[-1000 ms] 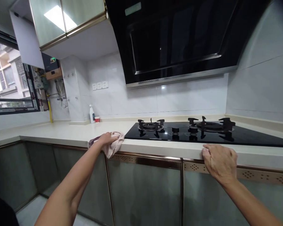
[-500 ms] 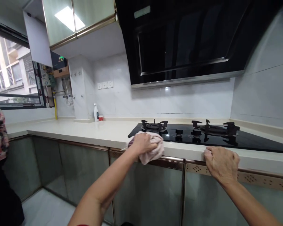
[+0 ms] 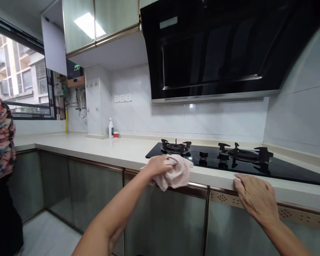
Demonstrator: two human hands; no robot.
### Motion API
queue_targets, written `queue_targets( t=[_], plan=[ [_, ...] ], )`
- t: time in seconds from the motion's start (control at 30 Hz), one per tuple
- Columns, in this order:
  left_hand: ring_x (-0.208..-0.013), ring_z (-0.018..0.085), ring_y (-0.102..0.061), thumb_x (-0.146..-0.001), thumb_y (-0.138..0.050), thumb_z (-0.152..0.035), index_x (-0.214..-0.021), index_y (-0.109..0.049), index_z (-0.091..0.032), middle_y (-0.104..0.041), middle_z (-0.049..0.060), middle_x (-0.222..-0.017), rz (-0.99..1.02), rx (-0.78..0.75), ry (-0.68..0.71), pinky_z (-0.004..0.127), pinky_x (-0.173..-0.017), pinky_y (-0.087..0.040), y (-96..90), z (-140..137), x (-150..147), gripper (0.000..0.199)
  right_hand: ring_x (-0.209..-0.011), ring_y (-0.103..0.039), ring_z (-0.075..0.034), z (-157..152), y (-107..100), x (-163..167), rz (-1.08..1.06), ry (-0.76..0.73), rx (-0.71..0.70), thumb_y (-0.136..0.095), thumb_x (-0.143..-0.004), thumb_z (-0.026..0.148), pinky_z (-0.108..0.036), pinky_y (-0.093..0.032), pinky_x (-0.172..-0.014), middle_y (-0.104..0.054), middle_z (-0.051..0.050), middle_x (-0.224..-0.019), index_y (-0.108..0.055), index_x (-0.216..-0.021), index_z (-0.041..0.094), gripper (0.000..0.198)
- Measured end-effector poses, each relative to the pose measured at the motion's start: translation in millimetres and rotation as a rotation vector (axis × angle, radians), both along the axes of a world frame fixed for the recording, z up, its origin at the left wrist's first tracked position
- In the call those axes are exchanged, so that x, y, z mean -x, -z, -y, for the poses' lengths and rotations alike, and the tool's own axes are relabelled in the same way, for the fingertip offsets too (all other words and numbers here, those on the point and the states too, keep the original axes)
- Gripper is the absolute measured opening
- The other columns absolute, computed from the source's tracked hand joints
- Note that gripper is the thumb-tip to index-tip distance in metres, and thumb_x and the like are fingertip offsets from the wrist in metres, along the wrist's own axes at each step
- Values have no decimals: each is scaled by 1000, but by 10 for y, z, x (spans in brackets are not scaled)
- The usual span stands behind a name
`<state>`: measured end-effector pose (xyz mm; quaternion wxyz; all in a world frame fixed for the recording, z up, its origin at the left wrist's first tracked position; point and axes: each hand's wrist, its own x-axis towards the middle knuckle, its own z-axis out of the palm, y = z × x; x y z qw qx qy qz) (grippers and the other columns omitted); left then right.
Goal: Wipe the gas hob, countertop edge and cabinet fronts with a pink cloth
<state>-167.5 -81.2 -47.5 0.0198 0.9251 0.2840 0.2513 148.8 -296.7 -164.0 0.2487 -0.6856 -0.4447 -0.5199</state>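
1 pale cloth (image 3: 177, 172) is clamped in the left hand (image 3: 158, 166), the right hand (image 3: 257, 195) on the counter edge (image 3: 216, 179), its grip unclear.

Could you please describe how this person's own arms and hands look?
The bare human left hand and bare human right hand wear no gloves. The slim left arm and right forearm are uncovered as far as they show, with no sleeve, watch or bracelet visible.
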Motion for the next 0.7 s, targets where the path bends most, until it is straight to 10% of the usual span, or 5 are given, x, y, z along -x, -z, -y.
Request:
queue_targets(
  t=[0.33, 0.7],
  plan=[
    [-107, 34, -65, -82, -52, -47, -113, -61, -17, -70, 18, -117, 40, -33, -513, 41, -88, -47, -137, -1030, 1404, 44, -97, -56, -27, -82, -65, 157, -66, 55, -77, -33, -101, 39, -43, -33, -96, -69, -11, -102, -65, -108, 16, 40],
    [-97, 25, -63, -82, -60, -37, -93, -63, -21, -70, 9, -101, 182, -248, -104, 36, -86, -45, 214, -356, 206, 19, -101, -53, -27, -139, -96, 198, -167, 45, -107, -37, -99, 37, -43, -31, -98, -68, -11, -105, -66, -106, 17, 36]
  ],
)
